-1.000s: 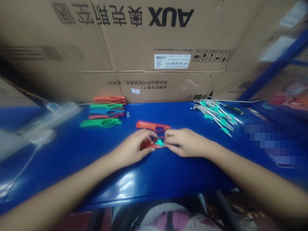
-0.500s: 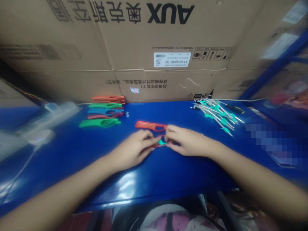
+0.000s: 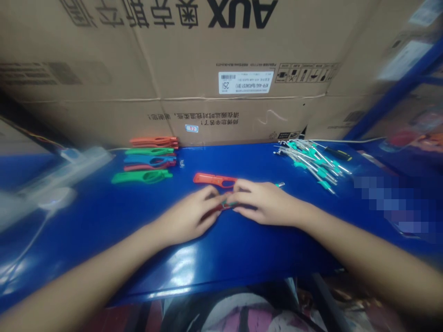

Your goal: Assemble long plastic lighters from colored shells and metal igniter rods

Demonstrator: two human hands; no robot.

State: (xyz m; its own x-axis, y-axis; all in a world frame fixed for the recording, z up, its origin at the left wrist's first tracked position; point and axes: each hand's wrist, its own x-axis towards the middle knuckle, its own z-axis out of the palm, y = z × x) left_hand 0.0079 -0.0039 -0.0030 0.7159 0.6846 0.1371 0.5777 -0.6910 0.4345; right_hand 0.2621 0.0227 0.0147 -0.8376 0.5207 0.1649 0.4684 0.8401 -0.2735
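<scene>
At left, looped, multicoloured plastic shells (image 3: 140, 160) overlap uncountably. The left hand (image 3: 194, 213) and right hand (image 3: 261, 202) pinch one mostly hidden red plastic piece (image 3: 223, 207) between them, long axis roughly left-right; behind, one orange-red looped plastic shell (image 3: 209, 178) points its loop right.

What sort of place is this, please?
Probably a small workshop or assembly bench: coloured plastic pieces, a heap of metal rods with green parts, and what looks like a screwdriver lie on the blue tabletop.

Held shell (image 3: 217, 207) and loose shell (image 3: 209, 178) are showing red. Stacked shells (image 3: 143, 160) are mixing orange, green, blue, red. Rods (image 3: 313, 173) are showing silver, tabs (image 3: 322, 172) teal. Bench (image 3: 263, 258)'s running blue.
</scene>
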